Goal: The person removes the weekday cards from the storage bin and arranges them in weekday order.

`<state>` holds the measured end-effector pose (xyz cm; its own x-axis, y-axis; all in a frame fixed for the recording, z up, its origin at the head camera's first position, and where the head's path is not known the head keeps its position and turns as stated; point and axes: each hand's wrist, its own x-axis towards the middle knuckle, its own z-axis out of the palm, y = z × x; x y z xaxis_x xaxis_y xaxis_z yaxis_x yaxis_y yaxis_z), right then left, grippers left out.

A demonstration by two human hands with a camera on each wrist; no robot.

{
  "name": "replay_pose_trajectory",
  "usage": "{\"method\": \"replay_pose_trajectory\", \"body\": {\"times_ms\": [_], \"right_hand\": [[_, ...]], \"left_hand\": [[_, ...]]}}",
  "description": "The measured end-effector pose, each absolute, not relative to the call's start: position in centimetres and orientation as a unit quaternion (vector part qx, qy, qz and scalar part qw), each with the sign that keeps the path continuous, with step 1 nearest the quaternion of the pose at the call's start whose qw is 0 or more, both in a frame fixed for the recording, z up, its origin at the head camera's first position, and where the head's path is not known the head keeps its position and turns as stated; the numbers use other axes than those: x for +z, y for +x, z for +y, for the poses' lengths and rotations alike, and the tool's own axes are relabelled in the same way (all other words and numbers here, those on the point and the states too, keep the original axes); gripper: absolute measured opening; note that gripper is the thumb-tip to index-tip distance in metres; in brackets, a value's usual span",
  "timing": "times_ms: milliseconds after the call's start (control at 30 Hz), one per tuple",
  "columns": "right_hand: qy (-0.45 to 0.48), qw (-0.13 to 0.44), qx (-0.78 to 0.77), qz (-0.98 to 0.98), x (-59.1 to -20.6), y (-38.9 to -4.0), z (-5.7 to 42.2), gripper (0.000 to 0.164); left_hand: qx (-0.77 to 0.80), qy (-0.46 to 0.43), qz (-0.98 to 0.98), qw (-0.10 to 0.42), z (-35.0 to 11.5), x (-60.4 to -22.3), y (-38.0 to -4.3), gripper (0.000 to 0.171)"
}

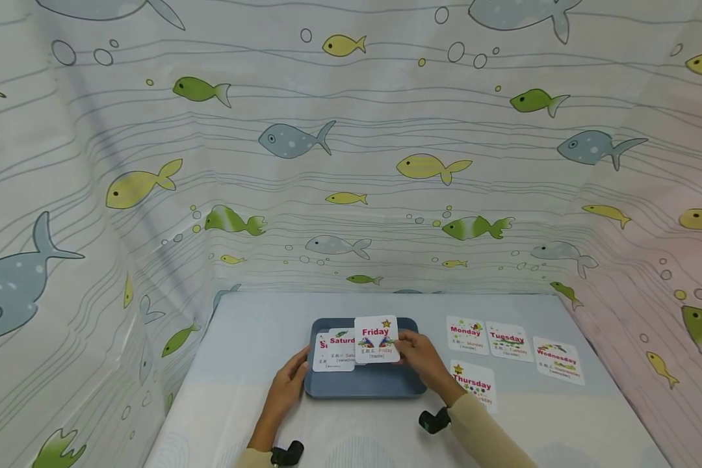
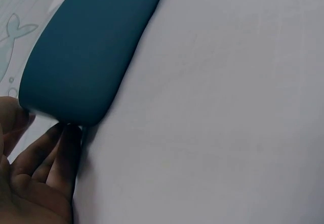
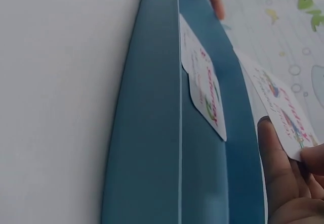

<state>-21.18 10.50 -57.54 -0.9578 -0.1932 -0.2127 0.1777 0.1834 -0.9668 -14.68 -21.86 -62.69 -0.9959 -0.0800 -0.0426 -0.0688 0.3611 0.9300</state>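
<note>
Both wrists low at table edge: left hand [image 1: 289,380] braces blue tray [image 1: 363,387] rim, fingers loose, steadying it, while right hand [image 1: 421,357] pinches Friday card [image 1: 377,338] raised over tray, above Saturday card [image 1: 340,344]

Card [image 1: 326,351] lettering hidden beneath Saturday card [image 1: 342,343]

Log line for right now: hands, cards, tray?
right hand: holds Friday card over tray | left hand: touches tray edge | Saturday card: in tray
</note>
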Motion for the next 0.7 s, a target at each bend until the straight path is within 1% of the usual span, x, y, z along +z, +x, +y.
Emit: {"method": "replay_pose_trajectory", "body": {"times_ms": [200,700], "right_hand": [[0.018,0.142,-0.635,0.759,-57.0,-20.6,11.6,0.038],[0.043,0.128,-0.634,0.761,-56.5,-19.9,15.0,0.040]], "left_hand": [[-0.562,0.042,-0.826,0.006,-21.8,-62.7,-14.7,0.043],[-0.556,0.041,-0.830,0.010,-22.0,-63.1,-14.7,0.044]]}}
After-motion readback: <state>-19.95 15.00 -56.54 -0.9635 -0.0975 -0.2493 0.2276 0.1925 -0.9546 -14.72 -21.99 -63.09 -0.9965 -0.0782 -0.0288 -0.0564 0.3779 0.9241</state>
